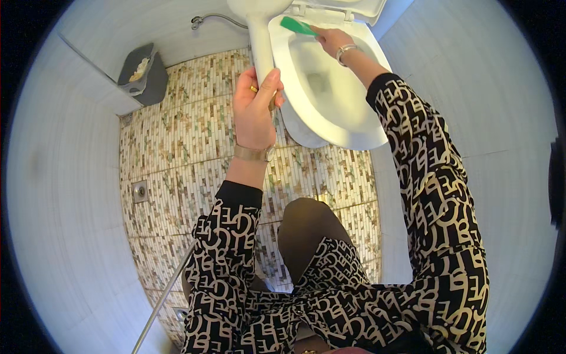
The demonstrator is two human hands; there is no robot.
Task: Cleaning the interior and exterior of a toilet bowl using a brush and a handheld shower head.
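Note:
My left hand [255,106] is wrapped round the handle of a white shower head [263,50], which points away from me beside the toilet's left rim. Part of its hose shows below my fingers. My right hand [333,42] reaches across the white toilet [354,137] and grips a green brush [298,26]. The brush lies low over the far left part of the toilet seat; its bristles are hidden underneath. The toilet lid [367,8] is raised at the back, and the bowl is exposed.
A grey waste bin [154,79] with crumpled white paper stands at the far left. Behind the toilet, a metal hose [227,20] runs from a wall valve [196,22]. A floor drain [140,192] is set in the mosaic floor [188,118]. Pale walls close in on both sides.

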